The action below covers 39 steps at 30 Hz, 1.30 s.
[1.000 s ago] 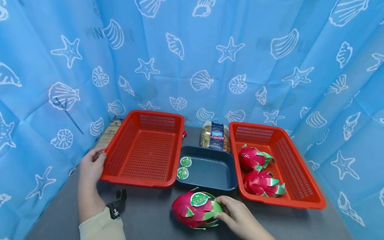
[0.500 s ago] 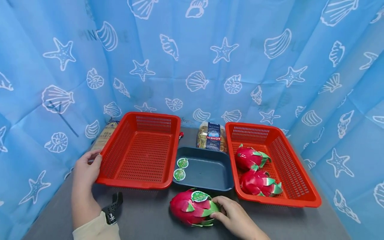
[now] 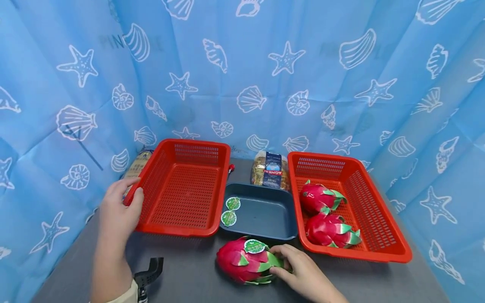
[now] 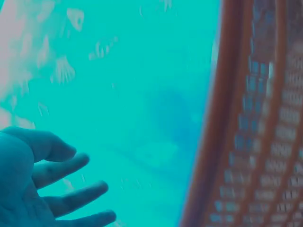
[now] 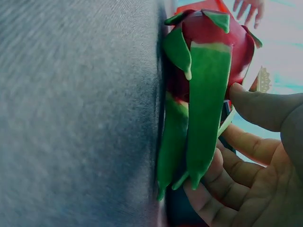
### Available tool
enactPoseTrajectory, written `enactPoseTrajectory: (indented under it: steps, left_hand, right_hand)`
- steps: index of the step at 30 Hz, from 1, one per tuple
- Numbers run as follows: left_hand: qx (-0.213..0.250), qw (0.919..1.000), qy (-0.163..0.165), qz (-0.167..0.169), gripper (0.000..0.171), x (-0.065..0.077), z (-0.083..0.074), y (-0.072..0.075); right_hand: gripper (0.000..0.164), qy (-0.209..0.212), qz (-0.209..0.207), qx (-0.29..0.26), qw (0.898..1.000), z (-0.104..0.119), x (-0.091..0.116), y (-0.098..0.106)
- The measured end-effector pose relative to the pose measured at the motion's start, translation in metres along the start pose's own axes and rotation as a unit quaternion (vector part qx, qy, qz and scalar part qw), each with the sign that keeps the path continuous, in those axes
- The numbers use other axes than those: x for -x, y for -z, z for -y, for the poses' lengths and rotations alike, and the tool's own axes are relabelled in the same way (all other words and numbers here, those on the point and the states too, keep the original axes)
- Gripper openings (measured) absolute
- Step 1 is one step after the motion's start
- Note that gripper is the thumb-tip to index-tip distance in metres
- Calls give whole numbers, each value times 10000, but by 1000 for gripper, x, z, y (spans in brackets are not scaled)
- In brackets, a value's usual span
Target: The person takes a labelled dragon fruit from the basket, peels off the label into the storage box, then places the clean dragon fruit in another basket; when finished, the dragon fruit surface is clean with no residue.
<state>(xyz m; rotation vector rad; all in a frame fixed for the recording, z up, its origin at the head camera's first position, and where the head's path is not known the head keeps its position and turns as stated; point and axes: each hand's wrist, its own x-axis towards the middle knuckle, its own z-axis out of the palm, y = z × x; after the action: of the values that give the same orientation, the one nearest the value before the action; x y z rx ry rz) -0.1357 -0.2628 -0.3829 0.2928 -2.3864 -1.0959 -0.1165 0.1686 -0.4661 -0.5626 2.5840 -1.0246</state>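
My right hand (image 3: 299, 269) holds a pink dragon fruit (image 3: 232, 261) by its green leafy end, on the grey table in front. On its top is a round green-and-white sticker (image 3: 254, 246). In the right wrist view, thumb and fingers lie around the long green leaves (image 5: 208, 109). My left hand (image 3: 119, 206) is at the left rim of an empty red basket (image 3: 182, 231), overlapping it in the head view. The left wrist view shows that hand's fingers (image 4: 78, 196) spread, apart from the basket wall (image 4: 232, 94).
A dark blue tray (image 3: 261, 216) with two round green stickers (image 3: 231, 210) on its left side stands between the baskets. The right red basket (image 3: 363, 256) holds two dragon fruits (image 3: 329, 230). Behind are a pasta bag (image 3: 270, 170), another bag (image 3: 140, 164) and a blue curtain (image 3: 235, 84).
My left hand has let go of the left basket's rim and moved slightly up and right. The right hand stays on the dragon fruit, nearly still. The head view has shifted a little.
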Motion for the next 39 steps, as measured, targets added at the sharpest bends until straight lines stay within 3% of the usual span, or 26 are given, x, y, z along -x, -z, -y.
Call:
enactPoseTrajectory:
  steps: [4,8,13,18,20,22,27,33,39]
  left_hand:
    - [222,9943,-1002,-295,41,13,-21,-6]
    - [502,9849,-1650,-144,46,33,-38,-12]
    - [928,9736,-1977,670,54,65,-53,-26]
    - [1478,9449,-2257,1854,59,98,-63,-46]
    - [1641,9318,-2231,2345,59,107,-64,-57]
    - [1691,9237,-2031,2774,58,115,-64,-68]
    - [1363,9118,-1473,3581,51,123,-54,-92]
    - [728,9013,-1616,3953,56,126,-41,-112]
    - [376,9007,-1520,4053,67,127,-33,-126]
  right_hand:
    - [36,109,-52,112,9999,1,3,1]
    - [34,224,-47,191,9996,2,4,0]
    - [35,175,11,192,9997,2,6,0]
    - [34,224,-29,246,9994,0,6,-1]
    - [34,232,-43,253,9994,0,6,-1]
    - [34,204,-44,234,9995,-1,6,-1]
    - [34,168,-63,186,9997,-1,6,-1]
    - [33,134,-97,89,9998,-2,6,0]
    - [34,189,-245,-113,9995,2,5,-2]
